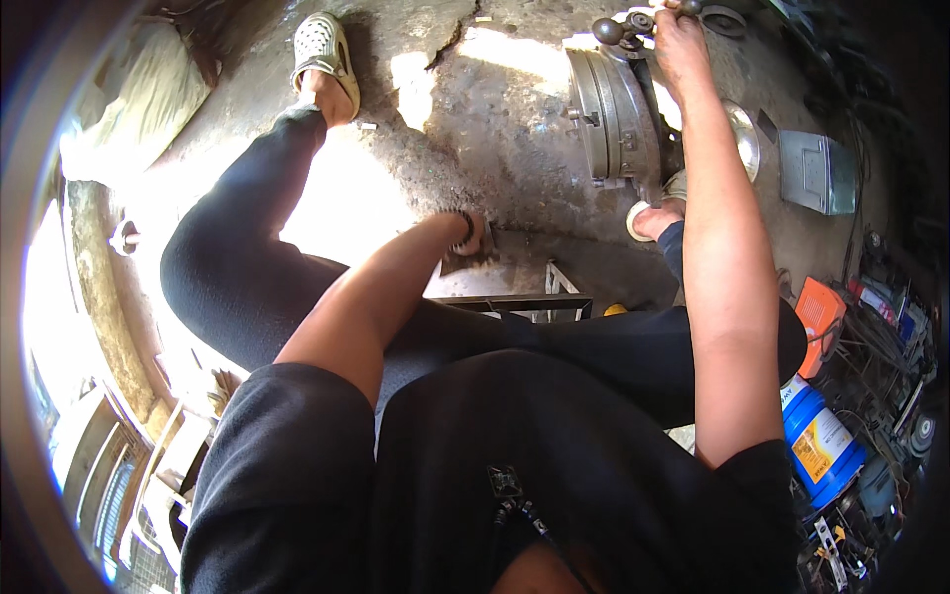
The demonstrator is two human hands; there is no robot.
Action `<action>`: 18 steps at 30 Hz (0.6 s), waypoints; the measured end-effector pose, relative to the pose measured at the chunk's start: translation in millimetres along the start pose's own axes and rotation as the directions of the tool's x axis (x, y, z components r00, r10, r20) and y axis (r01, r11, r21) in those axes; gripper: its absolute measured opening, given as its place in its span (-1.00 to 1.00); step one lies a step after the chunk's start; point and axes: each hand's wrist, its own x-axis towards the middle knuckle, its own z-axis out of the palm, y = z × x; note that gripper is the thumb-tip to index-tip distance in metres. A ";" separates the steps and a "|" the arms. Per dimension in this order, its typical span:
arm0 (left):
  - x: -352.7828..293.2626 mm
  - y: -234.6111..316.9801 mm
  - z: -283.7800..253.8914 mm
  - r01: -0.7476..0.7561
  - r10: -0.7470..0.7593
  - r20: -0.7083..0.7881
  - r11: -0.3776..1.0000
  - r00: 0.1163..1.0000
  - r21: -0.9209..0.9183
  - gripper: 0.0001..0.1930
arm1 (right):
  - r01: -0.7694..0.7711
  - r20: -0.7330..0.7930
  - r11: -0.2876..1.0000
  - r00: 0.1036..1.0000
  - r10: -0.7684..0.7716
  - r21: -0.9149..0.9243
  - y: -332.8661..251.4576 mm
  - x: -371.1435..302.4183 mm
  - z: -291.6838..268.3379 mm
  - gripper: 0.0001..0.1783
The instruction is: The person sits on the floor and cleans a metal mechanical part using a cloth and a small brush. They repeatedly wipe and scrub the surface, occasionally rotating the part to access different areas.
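Observation:
At the top right, my right arm reaches out and my right hand (679, 42) is closed around a ball-ended crank handle (610, 32). Below the handle sits a round grey metal machine housing (612, 114) with bolts and small fittings on its side. My left hand (475, 236), with a dark band at the wrist, is low in the middle, in front of my seat and above a dark metal edge. Its fingers are mostly hidden and blurred, and I cannot make out what they touch.
A metal frame (515, 303) stands close before me. To the right are a grey translucent bin (817, 170), an orange box (819, 325), a blue bucket (823, 441) and cluttered tools. My shod foot (325, 54) rests on the stained concrete floor, near a pale sack (148, 104).

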 end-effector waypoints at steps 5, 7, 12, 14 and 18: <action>19.1 45.6 39.2 -0.101 0.102 -0.019 0.995 0.995 0.015 -0.67 | -0.028 0.111 0.996 0.994 0.018 0.087 7.1 5.3 3.3 -0.58; 9.2 42.1 21.9 0.059 -0.106 -0.265 0.982 0.958 -0.181 -0.64 | -0.015 0.137 0.993 0.991 0.000 0.115 13.1 6.7 -4.3 -0.60; -3.0 15.7 20.1 0.292 -0.370 -0.423 0.926 0.827 -0.239 -0.38 | 0.122 0.032 0.932 0.993 -0.118 -0.342 18.9 13.4 -13.7 -0.67; 0.0 20.2 24.9 0.324 -0.378 -0.354 0.924 0.855 -0.205 -0.18 | 0.113 0.029 0.985 0.993 -0.110 -0.132 21.5 12.0 -10.9 -0.73; 14.5 19.7 38.5 0.317 -0.340 -0.337 0.941 0.878 -0.123 -0.57 | 0.120 -0.043 0.988 0.991 -0.124 -0.094 16.8 8.4 -1.3 -0.74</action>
